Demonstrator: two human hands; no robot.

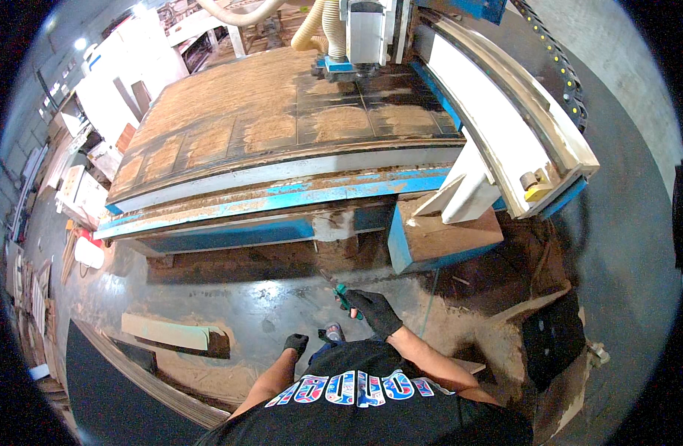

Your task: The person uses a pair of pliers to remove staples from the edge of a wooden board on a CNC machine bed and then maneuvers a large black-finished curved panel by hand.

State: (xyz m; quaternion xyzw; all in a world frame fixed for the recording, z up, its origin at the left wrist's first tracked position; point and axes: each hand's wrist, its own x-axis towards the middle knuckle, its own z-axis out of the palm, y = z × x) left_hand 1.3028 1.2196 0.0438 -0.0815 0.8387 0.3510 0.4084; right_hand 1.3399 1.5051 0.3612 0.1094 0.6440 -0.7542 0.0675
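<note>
My right hand (376, 312), in a black glove with some fingertips bare, is closed round a green hand tool (342, 296). The tool has a slim dark tip slanting up and left toward the machine, and its exact kind is too small to make out. My left hand (297, 343), also in a black glove, hangs low by my body with its fingers curled in. Nothing shows in that hand. Both hands are in front of the CNC router table (230, 186), apart from it. Brown sawdust (267, 93) covers much of its dark bed.
A white gantry (497, 97) with a spindle head (341, 67) and ribbed hose (332, 30) spans the bed's right side. Its leg stands over a blue-and-brown block (449, 236). Stacked boards (144, 372) lie at lower left, near a loose strip (167, 332). Sawdust marks the floor.
</note>
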